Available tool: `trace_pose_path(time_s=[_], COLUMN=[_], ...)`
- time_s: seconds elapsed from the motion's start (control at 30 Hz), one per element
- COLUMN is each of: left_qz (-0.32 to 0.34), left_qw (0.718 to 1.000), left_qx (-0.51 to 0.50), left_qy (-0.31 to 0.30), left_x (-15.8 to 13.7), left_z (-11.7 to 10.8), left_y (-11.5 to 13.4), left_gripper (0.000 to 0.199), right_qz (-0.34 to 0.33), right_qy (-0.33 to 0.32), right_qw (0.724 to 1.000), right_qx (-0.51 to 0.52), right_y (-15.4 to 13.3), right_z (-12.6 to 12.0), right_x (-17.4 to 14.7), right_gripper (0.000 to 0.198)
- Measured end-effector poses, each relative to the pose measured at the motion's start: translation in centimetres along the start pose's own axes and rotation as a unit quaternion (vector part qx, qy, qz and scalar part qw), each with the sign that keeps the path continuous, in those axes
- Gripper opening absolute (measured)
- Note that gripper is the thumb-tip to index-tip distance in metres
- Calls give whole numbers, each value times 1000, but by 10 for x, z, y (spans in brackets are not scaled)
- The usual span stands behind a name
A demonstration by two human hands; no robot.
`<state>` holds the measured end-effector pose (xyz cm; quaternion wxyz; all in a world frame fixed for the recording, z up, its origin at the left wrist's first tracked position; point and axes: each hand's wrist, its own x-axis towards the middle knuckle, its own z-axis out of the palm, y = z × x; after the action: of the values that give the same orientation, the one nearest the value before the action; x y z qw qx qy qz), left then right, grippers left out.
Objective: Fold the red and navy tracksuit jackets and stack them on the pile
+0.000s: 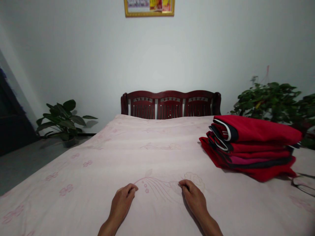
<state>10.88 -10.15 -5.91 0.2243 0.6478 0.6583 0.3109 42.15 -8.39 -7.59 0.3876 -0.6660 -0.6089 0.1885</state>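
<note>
My left hand (123,199) is just above or on the pale pink flowered bedsheet (103,200), its fingers curled in and pressed together with nothing seen in them. To its right, my right hand (195,198) is closed in much the same way, near a stitched flower in the pattern. Whether either hand touches the sheet I cannot tell. A stack of folded red clothes (256,131) with dark and white trim lies on the sheet to the right, apart from my right hand. Both palms are hidden from view.
Eyeglasses (305,186) lie on the sheet by the stack, at the right edge. Beyond the sheet is a dark red carved wooden seat back (169,101) by the wall. Leafy potted plants stand left (64,119) and right (273,100). A gold-framed picture (149,14) hangs above.
</note>
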Motion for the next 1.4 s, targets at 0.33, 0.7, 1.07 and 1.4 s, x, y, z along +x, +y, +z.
trace_pose_path(time_s=[0.33, 0.7, 1.07, 1.4], left_qz=[2, 8, 5, 5], left_qw=[1000, 1000, 1000, 999], left_qx=[8, 1, 10, 0], left_qy=[-3, 0, -12, -36], left_x=[-1, -1, 0, 5], left_z=[-1, 0, 0, 4], left_y=[0, -2, -5, -20], left_gripper=[32, 31, 32, 32], right_qz=[5, 4, 65, 65], right_qy=[-10, -14, 76, 451], right_qw=[1000, 1000, 970, 781], right_qx=[8, 19, 221, 427], right_y=[2, 0, 0, -5], right_z=[0, -1, -6, -148], right_x=[-1, -1, 5, 87], right_gripper=[29, 28, 32, 50])
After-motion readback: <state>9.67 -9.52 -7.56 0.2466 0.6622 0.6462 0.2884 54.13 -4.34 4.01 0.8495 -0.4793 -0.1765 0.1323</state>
